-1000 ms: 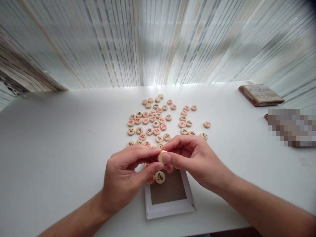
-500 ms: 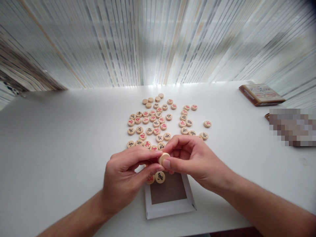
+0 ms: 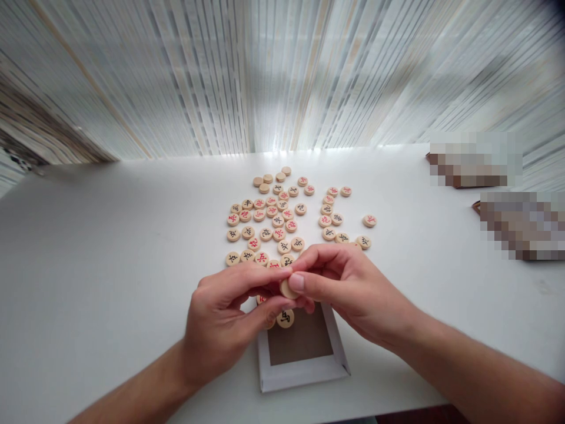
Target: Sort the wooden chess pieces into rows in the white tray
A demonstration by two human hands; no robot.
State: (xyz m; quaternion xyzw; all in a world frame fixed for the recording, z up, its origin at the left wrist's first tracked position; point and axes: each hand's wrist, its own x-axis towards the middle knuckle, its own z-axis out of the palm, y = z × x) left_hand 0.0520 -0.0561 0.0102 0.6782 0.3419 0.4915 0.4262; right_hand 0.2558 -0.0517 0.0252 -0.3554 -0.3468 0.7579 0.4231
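Note:
Between both hands, above an open white box (image 3: 304, 376), a round wooden Chinese chess piece (image 3: 288, 289) shows its plain side. My left hand (image 3: 220, 309) pinches the piece's left edge with fingers and thumb. From the other side my right hand (image 3: 344, 288) grips it, thumb pressed on its face. Below the fingers, a piece with a black character (image 3: 285, 318) lies in the box. Beside it are red-marked pieces (image 3: 261, 299), partly hidden by my left hand.
Many wooden pieces with red or black characters (image 3: 278, 221) are spread on the white table (image 3: 110, 247) beyond my hands. Several at the back (image 3: 263, 188) show blank faces. Two blurred-out boxes (image 3: 470, 176) lie at the right. A striped string curtain (image 3: 273, 76) hangs behind.
The held piece has shifted slightly left and down between my fingers. My right thumb has moved further over its face. The table pieces keep their layout.

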